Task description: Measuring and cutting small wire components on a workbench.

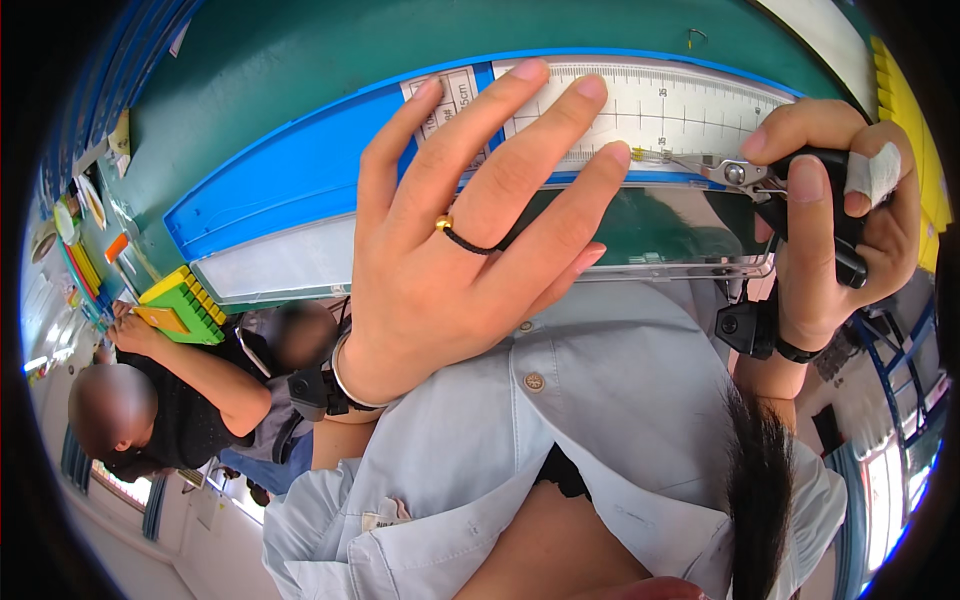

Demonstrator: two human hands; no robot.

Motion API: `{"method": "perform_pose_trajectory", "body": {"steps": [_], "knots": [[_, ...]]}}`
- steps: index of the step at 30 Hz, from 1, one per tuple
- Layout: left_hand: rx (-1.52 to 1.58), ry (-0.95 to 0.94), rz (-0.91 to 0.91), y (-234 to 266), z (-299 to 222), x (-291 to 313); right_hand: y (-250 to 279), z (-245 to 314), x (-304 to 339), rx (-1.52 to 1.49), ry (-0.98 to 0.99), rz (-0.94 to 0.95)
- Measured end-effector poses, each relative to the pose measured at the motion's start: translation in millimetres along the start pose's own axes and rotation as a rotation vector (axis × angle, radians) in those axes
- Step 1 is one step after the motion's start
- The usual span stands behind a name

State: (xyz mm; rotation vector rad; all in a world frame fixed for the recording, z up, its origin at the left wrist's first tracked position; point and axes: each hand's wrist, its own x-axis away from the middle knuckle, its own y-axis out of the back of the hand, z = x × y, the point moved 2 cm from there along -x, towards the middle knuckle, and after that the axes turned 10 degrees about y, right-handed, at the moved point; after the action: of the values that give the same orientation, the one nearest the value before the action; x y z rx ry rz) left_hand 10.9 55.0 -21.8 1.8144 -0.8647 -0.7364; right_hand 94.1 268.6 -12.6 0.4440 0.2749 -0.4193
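My left hand (470,220) lies with its fingers stretched and spread over a blue tray (270,190) and a white card with a ruled scale (690,115). A dark bead ring sits on one finger. My right hand (850,200) grips a pair of pliers (737,174) with black handles and slim metal jaws; one of its fingers carries a white bandage. The jaws point left over the card's near edge, towards a tiny yellow piece (638,154) close to my left index fingertip. Whether the jaws hold that piece, I cannot tell.
A clear plastic cover (290,255) runs along the tray's near side. Beyond is a green tabletop (350,30) with a small wire hook (697,40) on it. Yellow ridged plastic (905,150) stands at right. To the left, a person handles a green and yellow block (185,310).
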Motion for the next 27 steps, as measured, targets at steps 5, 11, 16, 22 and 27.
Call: {"method": "perform_pose_trajectory", "body": {"steps": [5,11,16,22,27], "knots": [[-0.002,0.001,-0.028,-3.4,0.6,2.0,1.4,-1.2,0.3,0.021,0.039,0.051],[0.026,0.029,-0.027,1.2,-0.3,0.4,0.4,-5.1,-0.4,-0.006,0.056,0.069],[0.337,0.015,-0.109,8.7,5.3,-3.0,6.7,-1.9,4.2,-0.182,-0.063,-0.038],[0.356,-0.016,-0.27,29.7,-10.9,-27.8,2.2,-4.2,11.8,-0.294,-0.187,-0.162],[0.612,0.272,-0.288,4.6,-38.1,-42.6,15.9,-12.2,14.6,-0.305,-0.181,-0.186]]}}
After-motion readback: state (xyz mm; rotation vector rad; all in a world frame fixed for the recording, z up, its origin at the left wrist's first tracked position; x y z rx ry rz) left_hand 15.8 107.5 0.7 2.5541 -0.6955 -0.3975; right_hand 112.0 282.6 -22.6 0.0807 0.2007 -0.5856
